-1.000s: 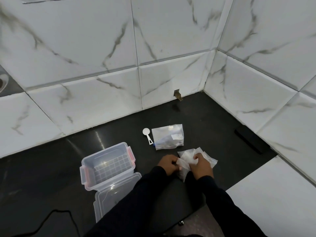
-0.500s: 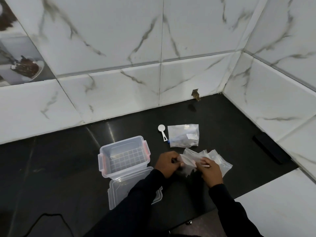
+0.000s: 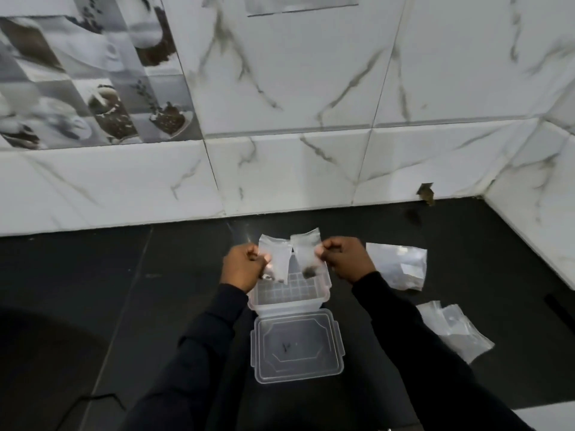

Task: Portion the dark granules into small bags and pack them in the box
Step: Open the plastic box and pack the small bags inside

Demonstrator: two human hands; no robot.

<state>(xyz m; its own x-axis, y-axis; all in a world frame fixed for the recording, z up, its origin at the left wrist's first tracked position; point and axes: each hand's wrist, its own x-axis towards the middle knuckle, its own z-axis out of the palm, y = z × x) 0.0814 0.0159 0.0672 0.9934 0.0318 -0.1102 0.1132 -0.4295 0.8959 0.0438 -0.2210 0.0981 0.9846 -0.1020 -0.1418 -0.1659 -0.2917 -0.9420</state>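
Observation:
My left hand (image 3: 244, 265) pinches one small clear bag (image 3: 277, 259) and my right hand (image 3: 343, 259) pinches another small clear bag (image 3: 306, 253) with dark granules at its bottom. Both bags hang upright above the open clear plastic box (image 3: 284, 301) on the black counter. The box's lid (image 3: 297, 345) lies flat just in front of it. A larger clear bag (image 3: 396, 264) holding dark granules lies to the right of my right hand. More small bags (image 3: 457, 328) lie in a loose pile at the right, nearer to me.
White marble-look tiled walls stand behind and to the right of the black counter (image 3: 155, 275). A dark flat object (image 3: 560, 309) lies at the far right edge. A cable (image 3: 90, 402) runs at the lower left.
My hands have lifted two small bags from the pile and carried them left, over the open box. The camera has swung left and closer; the white scoop is out of sight.

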